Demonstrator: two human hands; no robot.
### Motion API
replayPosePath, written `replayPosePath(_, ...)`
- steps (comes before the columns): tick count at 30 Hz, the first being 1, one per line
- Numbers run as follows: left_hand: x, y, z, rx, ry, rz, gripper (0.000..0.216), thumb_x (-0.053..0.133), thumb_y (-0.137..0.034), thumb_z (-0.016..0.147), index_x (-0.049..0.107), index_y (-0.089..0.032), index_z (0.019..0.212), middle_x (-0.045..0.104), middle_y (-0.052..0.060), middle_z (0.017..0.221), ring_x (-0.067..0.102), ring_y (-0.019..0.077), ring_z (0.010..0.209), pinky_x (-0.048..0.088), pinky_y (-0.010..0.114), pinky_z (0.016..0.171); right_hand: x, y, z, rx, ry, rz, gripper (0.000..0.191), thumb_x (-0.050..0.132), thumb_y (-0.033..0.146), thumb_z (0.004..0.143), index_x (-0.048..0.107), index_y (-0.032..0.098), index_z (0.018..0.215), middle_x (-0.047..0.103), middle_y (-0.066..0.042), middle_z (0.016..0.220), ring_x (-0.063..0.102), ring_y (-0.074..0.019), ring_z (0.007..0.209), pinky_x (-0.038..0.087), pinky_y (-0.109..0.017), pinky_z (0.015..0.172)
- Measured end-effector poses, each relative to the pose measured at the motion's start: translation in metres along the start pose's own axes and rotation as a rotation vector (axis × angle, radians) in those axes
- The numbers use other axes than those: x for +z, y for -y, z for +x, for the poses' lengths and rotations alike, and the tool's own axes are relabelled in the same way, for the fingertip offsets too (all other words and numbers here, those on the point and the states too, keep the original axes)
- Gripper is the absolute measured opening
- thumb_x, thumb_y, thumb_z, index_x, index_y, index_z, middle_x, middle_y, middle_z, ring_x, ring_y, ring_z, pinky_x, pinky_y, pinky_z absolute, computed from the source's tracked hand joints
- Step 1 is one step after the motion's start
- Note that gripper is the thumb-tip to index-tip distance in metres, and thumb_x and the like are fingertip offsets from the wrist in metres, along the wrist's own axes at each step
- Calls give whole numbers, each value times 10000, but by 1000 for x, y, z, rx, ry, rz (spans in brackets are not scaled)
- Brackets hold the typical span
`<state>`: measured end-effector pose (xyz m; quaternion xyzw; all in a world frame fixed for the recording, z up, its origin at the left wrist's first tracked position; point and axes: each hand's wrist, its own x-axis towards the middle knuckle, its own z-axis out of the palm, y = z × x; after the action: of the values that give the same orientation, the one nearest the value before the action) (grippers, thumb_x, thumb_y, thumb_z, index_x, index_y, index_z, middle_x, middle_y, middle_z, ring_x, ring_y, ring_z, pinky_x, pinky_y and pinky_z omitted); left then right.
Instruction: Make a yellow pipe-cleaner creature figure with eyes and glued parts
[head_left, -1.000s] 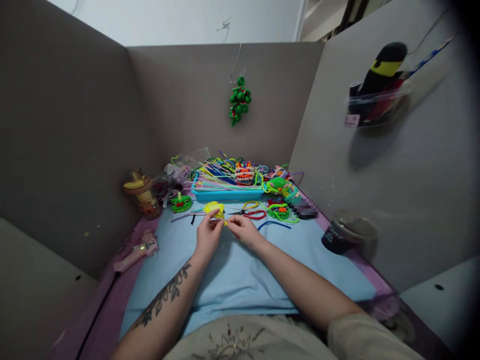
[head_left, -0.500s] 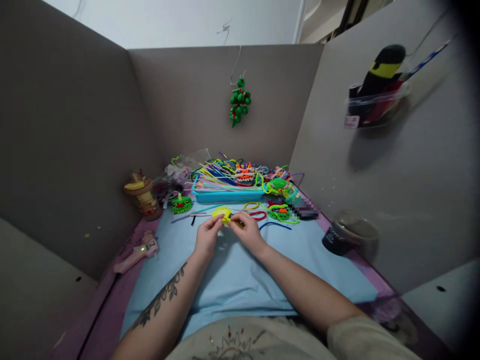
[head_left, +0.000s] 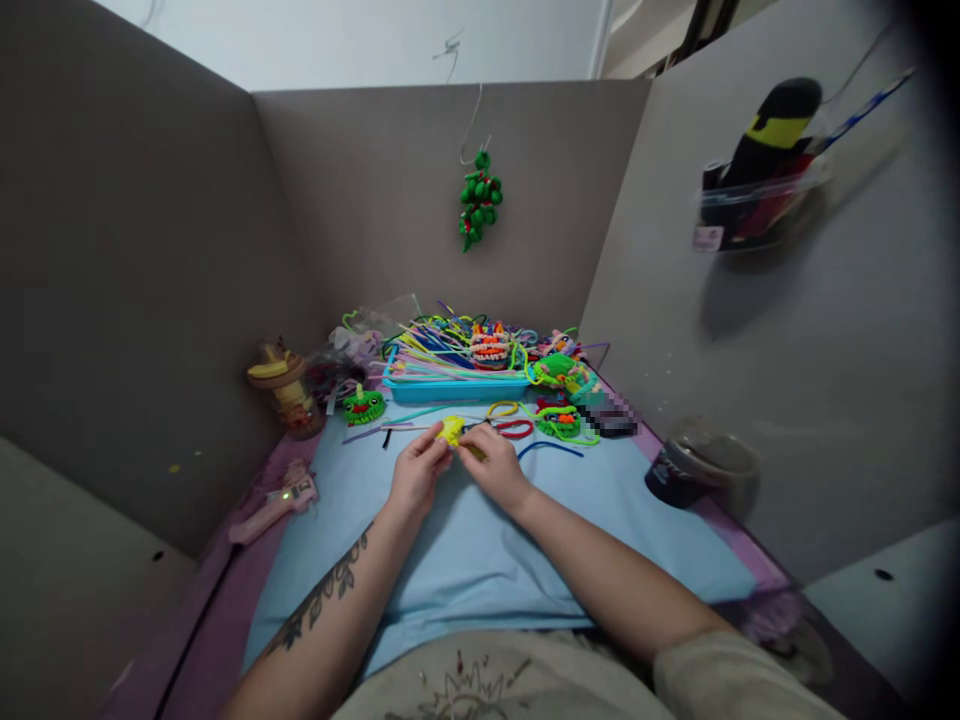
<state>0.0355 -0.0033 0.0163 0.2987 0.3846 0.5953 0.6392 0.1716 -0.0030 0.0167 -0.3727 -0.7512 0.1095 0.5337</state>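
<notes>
A small bright yellow piece of pipe-cleaner work (head_left: 451,431) is held between both hands above the blue cloth. My left hand (head_left: 417,467) pinches it from the left, thumb and fingers closed on its edge. From the right, my right hand (head_left: 493,464) pinches its lower right side with fingertips together. The exact shape of the piece is partly hidden by the fingers. Just behind my right hand lie scissors with red and yellow handles (head_left: 515,430). A dark blue pipe cleaner (head_left: 555,446) curves on the cloth to the right.
A blue tray (head_left: 457,392) heaped with pipe cleaners stands at the back. Green pipe-cleaner figures (head_left: 363,406) sit either side. A pink glue gun (head_left: 276,508) and a lidded cup (head_left: 289,392) are left; a dark tub (head_left: 679,472) is right. Grey panels enclose the table.
My left hand has shifted its grip and turned the yellow piece, which shows narrower now. My right hand stays almost in place. The view has tilted slightly.
</notes>
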Motion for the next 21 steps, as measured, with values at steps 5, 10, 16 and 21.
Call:
replayPosePath(5,1,3,0,39,-35,43,439,744,-263,594,660,-145,1009,687,43,819,594,82,642,489,217,658,0,-2,-1,3,4,-66,84,519,174,807,583,197,759,551,-29,758,534,-165,766,436,-279,718)
replayPosePath(10,0,6,0,135,-41,177,444,725,-319,608,664,-157,1017,669,85,1022,620,137,774,489,278,730,1,-4,-3,13,4,-91,89,519,163,802,581,192,745,542,-28,746,531,-162,754,430,-268,707)
replayPosePath(16,-1,9,0,234,-27,297,423,690,-329,649,659,-151,1032,654,105,1078,621,194,879,491,336,786,3,-5,-4,25,19,-70,103,524,160,797,598,195,736,564,-29,735,537,-162,744,430,-267,690)
replayPosePath(21,-2,11,2,302,-31,381,384,664,-289,677,658,-148,1034,658,99,1073,622,200,900,487,344,819,3,-5,-3,54,11,-19,107,529,136,784,614,190,748,584,-25,729,547,-151,710,439,-259,667)
